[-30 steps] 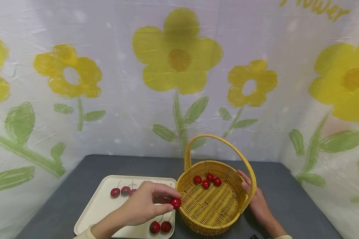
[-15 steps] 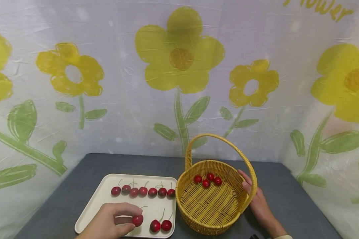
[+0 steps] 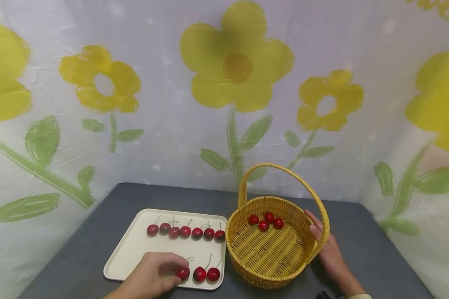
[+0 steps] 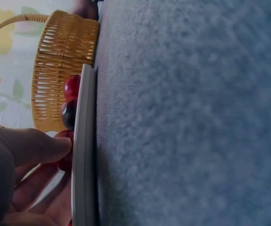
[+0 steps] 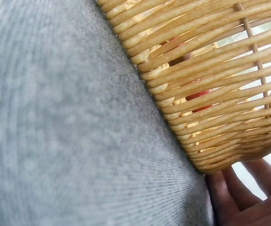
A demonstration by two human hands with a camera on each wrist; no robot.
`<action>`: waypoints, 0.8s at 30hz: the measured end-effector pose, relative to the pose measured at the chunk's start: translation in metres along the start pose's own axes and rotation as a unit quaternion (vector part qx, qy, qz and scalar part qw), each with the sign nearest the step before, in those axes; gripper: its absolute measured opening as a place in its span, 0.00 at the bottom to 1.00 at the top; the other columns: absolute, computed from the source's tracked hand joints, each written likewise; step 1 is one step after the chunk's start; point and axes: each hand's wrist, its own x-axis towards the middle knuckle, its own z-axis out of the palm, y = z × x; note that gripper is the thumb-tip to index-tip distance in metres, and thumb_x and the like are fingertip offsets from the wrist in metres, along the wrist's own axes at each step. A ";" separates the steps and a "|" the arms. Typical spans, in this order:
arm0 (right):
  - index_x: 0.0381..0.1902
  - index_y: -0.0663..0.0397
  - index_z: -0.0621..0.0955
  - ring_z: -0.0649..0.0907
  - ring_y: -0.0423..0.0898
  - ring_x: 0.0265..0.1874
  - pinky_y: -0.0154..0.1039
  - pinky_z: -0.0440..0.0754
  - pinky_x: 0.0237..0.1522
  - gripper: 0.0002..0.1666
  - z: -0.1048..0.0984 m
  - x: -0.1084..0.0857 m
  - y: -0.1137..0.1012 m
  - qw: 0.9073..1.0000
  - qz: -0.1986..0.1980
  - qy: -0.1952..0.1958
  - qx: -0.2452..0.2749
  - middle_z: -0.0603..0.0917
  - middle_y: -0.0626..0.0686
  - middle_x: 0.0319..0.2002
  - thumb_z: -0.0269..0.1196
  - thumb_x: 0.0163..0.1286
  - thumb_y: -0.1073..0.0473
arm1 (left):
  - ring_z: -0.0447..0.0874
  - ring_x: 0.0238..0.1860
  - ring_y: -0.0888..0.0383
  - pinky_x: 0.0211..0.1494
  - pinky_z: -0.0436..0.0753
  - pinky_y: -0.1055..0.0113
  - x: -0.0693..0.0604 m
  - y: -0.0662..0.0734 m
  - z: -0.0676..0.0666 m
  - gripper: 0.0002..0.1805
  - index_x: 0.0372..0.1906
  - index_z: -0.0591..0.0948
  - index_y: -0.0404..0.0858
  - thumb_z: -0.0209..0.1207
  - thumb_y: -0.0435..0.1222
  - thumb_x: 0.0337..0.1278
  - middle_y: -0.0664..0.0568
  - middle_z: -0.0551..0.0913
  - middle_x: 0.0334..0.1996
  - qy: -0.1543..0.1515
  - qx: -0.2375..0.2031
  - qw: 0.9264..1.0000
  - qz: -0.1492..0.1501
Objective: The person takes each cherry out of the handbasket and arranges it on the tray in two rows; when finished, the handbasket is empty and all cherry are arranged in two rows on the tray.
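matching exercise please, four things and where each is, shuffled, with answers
Things
1. Round yellow wicker basket
2. Seven round red stemmed cherries
3. Left hand
4. Right hand

Places
A. At the basket's right side
B. In the far row on the cream rectangular tray
C. Touching a round red cherry in the tray's near row
D. Standing right of the tray

Pairs: 1-D, 2-B, 3-C, 4-A

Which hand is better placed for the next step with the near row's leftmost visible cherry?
Likely the left hand: its fingers are around that cherry on the cream tray. The right hand touches the right side of the wicker basket, away from the tray.
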 end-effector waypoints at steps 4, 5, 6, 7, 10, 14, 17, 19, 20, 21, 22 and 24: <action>0.89 0.41 0.61 0.77 0.24 0.68 0.21 0.79 0.60 0.32 0.000 0.000 0.001 1.000 -0.006 0.002 -0.011 0.68 0.60 0.84 0.44 0.94 0.45 | 0.88 0.43 0.68 0.53 0.88 0.68 0.003 0.005 0.002 0.19 0.47 0.93 0.51 0.78 0.27 0.52 0.67 0.92 0.40 0.001 0.049 0.999 -0.021; 0.89 0.42 0.61 0.77 0.23 0.68 0.21 0.79 0.60 0.33 0.001 0.000 0.001 1.000 -0.006 0.003 -0.013 0.68 0.60 0.83 0.45 0.94 0.45 | 0.87 0.44 0.69 0.55 0.88 0.68 0.004 0.006 0.003 0.19 0.48 0.93 0.51 0.78 0.29 0.53 0.68 0.92 0.40 -0.005 0.049 0.998 -0.036; 0.89 0.43 0.61 0.77 0.23 0.68 0.20 0.79 0.60 0.33 0.001 0.000 0.001 1.000 -0.006 0.003 -0.014 0.68 0.61 0.83 0.45 0.94 0.45 | 0.87 0.44 0.69 0.56 0.88 0.67 0.004 0.007 0.003 0.18 0.48 0.93 0.52 0.79 0.30 0.54 0.69 0.92 0.41 -0.010 0.051 0.997 -0.048; 0.89 0.43 0.61 0.77 0.23 0.67 0.21 0.79 0.59 0.33 0.001 0.000 0.002 1.000 -0.005 0.004 -0.014 0.68 0.61 0.83 0.45 0.94 0.45 | 0.87 0.45 0.69 0.57 0.89 0.67 0.005 0.008 0.003 0.17 0.48 0.93 0.53 0.79 0.31 0.55 0.70 0.92 0.41 -0.015 0.053 0.997 -0.058; 0.89 0.45 0.60 0.77 0.22 0.67 0.21 0.80 0.59 0.33 0.000 -0.001 0.004 1.000 -0.006 0.004 -0.014 0.68 0.63 0.83 0.44 0.94 0.45 | 0.88 0.46 0.70 0.59 0.89 0.65 0.007 0.011 0.005 0.17 0.48 0.94 0.53 0.79 0.32 0.55 0.72 0.92 0.41 -0.017 0.061 0.996 -0.066; 0.89 0.44 0.60 0.76 0.23 0.69 0.21 0.79 0.60 0.33 -0.001 0.001 0.005 1.000 -0.010 0.003 -0.009 0.68 0.62 0.84 0.44 0.94 0.46 | 0.89 0.47 0.70 0.59 0.90 0.64 0.009 0.012 0.007 0.18 0.48 0.94 0.53 0.80 0.31 0.54 0.72 0.92 0.42 -0.009 0.074 0.995 -0.059; 0.90 0.45 0.59 0.77 0.25 0.69 0.22 0.80 0.61 0.34 0.000 0.001 0.004 1.000 -0.009 -0.005 0.001 0.68 0.62 0.84 0.44 0.94 0.45 | 0.89 0.48 0.71 0.59 0.89 0.64 0.008 0.013 0.007 0.18 0.49 0.94 0.53 0.80 0.33 0.54 0.72 0.92 0.43 -0.008 0.080 0.995 -0.058; 0.90 0.45 0.59 0.77 0.26 0.69 0.23 0.81 0.61 0.34 0.001 0.001 0.004 1.000 -0.008 -0.008 0.006 0.68 0.63 0.84 0.44 0.94 0.46 | 0.90 0.49 0.70 0.59 0.89 0.65 0.009 0.014 0.005 0.17 0.50 0.94 0.51 0.80 0.35 0.56 0.70 0.93 0.44 -0.013 0.074 0.995 -0.059; 0.90 0.45 0.59 0.78 0.26 0.69 0.23 0.81 0.61 0.34 0.001 0.000 0.003 1.000 -0.008 -0.008 0.007 0.68 0.63 0.83 0.44 0.94 0.46 | 0.90 0.49 0.69 0.58 0.90 0.65 0.010 0.014 0.003 0.16 0.51 0.94 0.50 0.80 0.36 0.57 0.68 0.94 0.45 -0.018 0.065 0.996 -0.062; 0.90 0.44 0.59 0.78 0.26 0.70 0.23 0.81 0.61 0.33 0.002 0.000 0.003 1.000 -0.007 -0.009 0.008 0.68 0.63 0.83 0.44 0.94 0.46 | 0.91 0.49 0.68 0.58 0.90 0.65 0.011 0.015 0.000 0.16 0.52 0.93 0.48 0.79 0.37 0.58 0.65 0.94 0.46 -0.026 0.051 0.996 -0.064; 0.89 0.43 0.60 0.78 0.27 0.70 0.23 0.81 0.61 0.33 0.002 -0.001 0.003 1.000 -0.008 -0.008 0.009 0.68 0.64 0.83 0.44 0.94 0.47 | 0.92 0.49 0.66 0.58 0.91 0.65 0.013 0.017 -0.004 0.16 0.53 0.93 0.46 0.79 0.38 0.60 0.62 0.94 0.47 -0.032 0.037 0.996 -0.069; 0.89 0.42 0.61 0.78 0.27 0.69 0.22 0.80 0.61 0.32 0.002 -0.002 0.003 1.000 -0.009 -0.003 0.007 0.69 0.63 0.83 0.45 0.94 0.47 | 0.94 0.50 0.60 0.58 0.92 0.64 0.019 0.021 -0.013 0.17 0.55 0.92 0.43 0.78 0.39 0.63 0.55 0.95 0.50 -0.041 0.009 0.996 -0.080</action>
